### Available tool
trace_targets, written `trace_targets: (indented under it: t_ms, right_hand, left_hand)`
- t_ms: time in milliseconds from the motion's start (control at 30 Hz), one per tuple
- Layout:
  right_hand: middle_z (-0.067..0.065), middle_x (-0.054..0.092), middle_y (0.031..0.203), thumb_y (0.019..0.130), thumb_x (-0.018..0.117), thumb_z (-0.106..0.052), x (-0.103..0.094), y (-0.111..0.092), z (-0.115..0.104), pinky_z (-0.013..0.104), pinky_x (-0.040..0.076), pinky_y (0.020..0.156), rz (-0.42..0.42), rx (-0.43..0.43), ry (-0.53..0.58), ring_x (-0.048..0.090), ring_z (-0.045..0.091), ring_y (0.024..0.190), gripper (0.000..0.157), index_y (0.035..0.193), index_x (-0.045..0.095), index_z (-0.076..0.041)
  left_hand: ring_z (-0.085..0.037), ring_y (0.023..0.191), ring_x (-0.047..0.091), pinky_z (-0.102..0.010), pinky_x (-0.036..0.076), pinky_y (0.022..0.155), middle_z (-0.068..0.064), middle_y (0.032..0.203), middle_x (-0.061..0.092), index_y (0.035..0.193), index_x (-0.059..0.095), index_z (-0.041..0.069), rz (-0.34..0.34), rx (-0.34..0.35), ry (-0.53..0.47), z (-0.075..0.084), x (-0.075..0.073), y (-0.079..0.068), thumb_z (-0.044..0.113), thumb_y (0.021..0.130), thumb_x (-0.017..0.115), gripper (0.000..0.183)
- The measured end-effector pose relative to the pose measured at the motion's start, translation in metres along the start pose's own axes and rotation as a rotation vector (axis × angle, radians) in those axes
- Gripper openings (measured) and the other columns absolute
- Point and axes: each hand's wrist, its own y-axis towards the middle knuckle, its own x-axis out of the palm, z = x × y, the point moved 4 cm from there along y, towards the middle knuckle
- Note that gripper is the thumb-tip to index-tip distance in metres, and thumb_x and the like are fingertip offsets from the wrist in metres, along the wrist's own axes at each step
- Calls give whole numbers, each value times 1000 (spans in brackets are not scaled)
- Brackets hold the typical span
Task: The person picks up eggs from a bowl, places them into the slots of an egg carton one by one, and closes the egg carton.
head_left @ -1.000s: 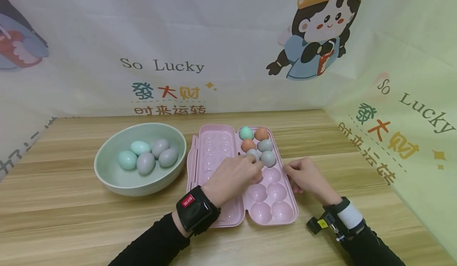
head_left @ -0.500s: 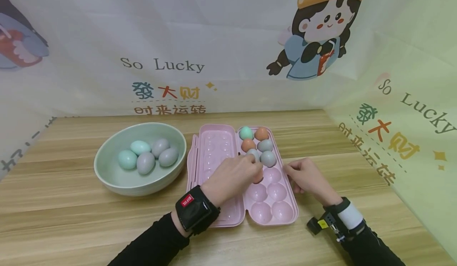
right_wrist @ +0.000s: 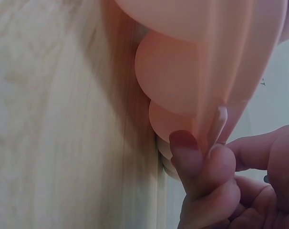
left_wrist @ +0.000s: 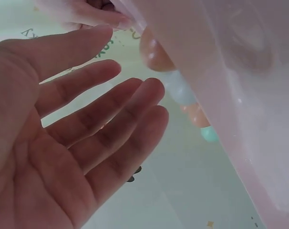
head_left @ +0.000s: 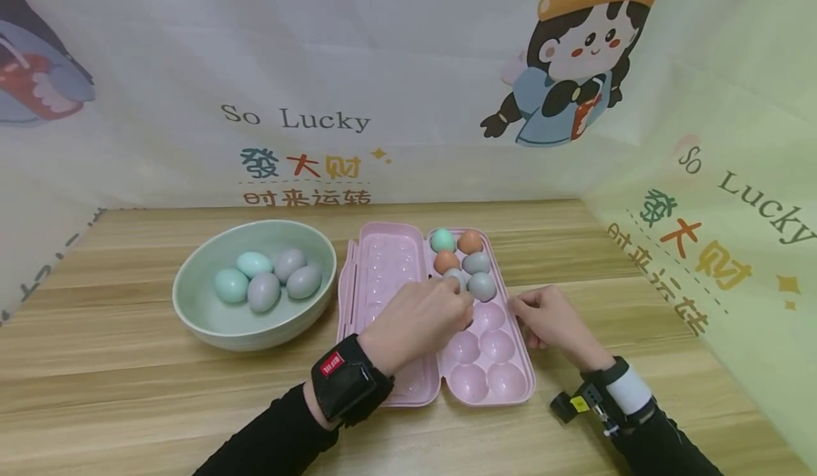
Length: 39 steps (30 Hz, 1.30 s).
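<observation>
My left hand [head_left: 424,316] is over the open pink egg box [head_left: 496,347]. In the left wrist view its fingers [left_wrist: 130,129] are loosely extended, holding nothing, with a brown egg [left_wrist: 154,53] just beyond the fingertips in the box. My right hand [head_left: 552,320] pinches the box's right edge between thumb and finger, as the right wrist view shows at the rim [right_wrist: 220,125]. Eggs fill the far rows: a green egg [head_left: 442,240], brown eggs [head_left: 470,242] and greyish-blue eggs [head_left: 481,286]. Bare hollows show in the near rows. The left hand hides part of the middle.
A pale green bowl [head_left: 191,306] to the left holds several turquoise and grey-lilac eggs [head_left: 263,292]. The box's lid [head_left: 391,232] lies folded back on the left, between bowl and egg tray. A printed cloth [head_left: 415,79] stands behind the wooden table [head_left: 115,362].
The head view has tilted slightly. My left hand has shifted only a little over the box. My right hand stays at the box's edge, and the eggs in the bowl have not moved.
</observation>
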Motion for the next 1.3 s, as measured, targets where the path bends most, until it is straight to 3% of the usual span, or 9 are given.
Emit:
trace_targets:
  t_ms: [100,233,333,433,533,633,800,1033,1300]
  right_hand:
    - [4,51,51,97,56,-14,0,0,1,25,39,40,6,-3,4,46,13,42,29,72,66,-3]
    - [3,50,51,97,55,-14,-1,1,2,24,39,40,3,-11,10,45,13,41,30,72,66,-3]
    - [2,49,50,97,55,-13,0,1,1,24,38,39,-1,-17,21,44,12,41,31,70,65,-3]
    - [2,48,49,97,55,-12,2,2,0,24,38,39,-2,-35,21,44,12,40,33,66,62,-3]
    - [1,48,49,97,54,-12,3,3,-2,24,38,39,0,-50,12,44,12,40,33,66,61,-3]
    - [1,48,49,97,53,-11,3,3,-2,24,39,39,9,-55,4,44,12,40,33,66,60,-3]
    - [1,48,48,97,53,-10,3,1,0,24,38,39,11,-57,12,45,12,40,34,65,59,-3]
    - [2,49,49,97,53,-13,2,1,4,25,38,39,27,-37,-24,45,13,40,34,65,61,-5]
    - [2,49,48,96,54,-13,3,2,1,25,38,39,26,-54,-21,46,13,40,33,64,60,-4]
  left_hand:
    - [-11,63,48,-27,44,45,1,77,49,76,65,19,-17,-1,7,-1,-7,-1,9,91,65,18]
    - [-15,68,54,-31,46,49,0,81,53,78,61,17,-7,-62,-56,-11,-23,-9,5,87,66,15]
    - [-18,69,56,-32,47,54,-2,82,56,88,64,11,16,-121,-90,-26,-35,-22,14,90,68,6]
    - [-19,68,56,-33,49,55,-4,82,58,94,66,8,30,-191,-53,-49,-44,-42,22,92,70,15]
    - [-21,64,55,-36,48,50,-7,81,58,89,65,6,78,-306,3,-76,-47,-68,21,92,70,16]
    - [-28,66,58,-42,49,48,-12,83,61,88,66,2,185,-455,-4,-102,-44,-96,17,92,67,15]
    - [-38,73,64,-50,50,52,-23,93,66,99,68,-6,312,-684,-46,-128,-33,-134,11,91,64,19]
    - [-31,63,55,-41,41,42,-17,75,56,87,64,-5,199,-823,-83,-143,-19,-147,13,89,66,18]
    - [-25,54,47,-37,34,39,-9,62,45,60,46,8,77,-902,-123,-152,-12,-154,11,86,61,31]
